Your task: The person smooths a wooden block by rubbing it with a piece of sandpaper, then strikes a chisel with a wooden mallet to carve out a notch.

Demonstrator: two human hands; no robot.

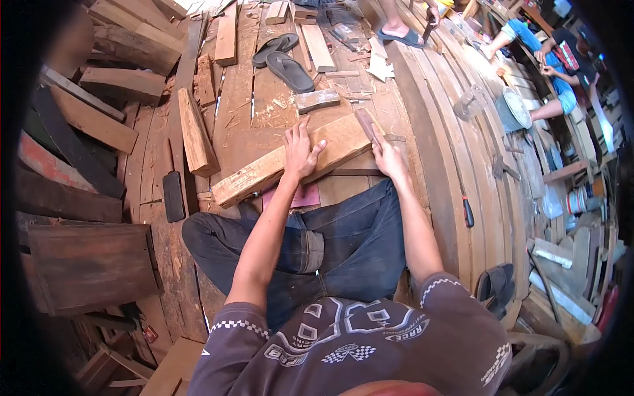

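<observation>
A thick squared wooden beam lies at a slant in front of my crossed legs, its right end farther away. My left hand rests on the beam's middle with fingers spread and thumb apart. Near the beam's right end, my right hand is closed on a short brown wooden bar. The bar lies against the beam's end and resembles the stock of a try square; its lower part is hidden by my fingers. Just beyond the beam is a short block with a grey top.
Loose timber is piled at left, near a dark flat paddle-like tool and an upright-leaning offcut. Dark sandals lie ahead. A screwdriver and a bucket are at right. Another person sits at far right.
</observation>
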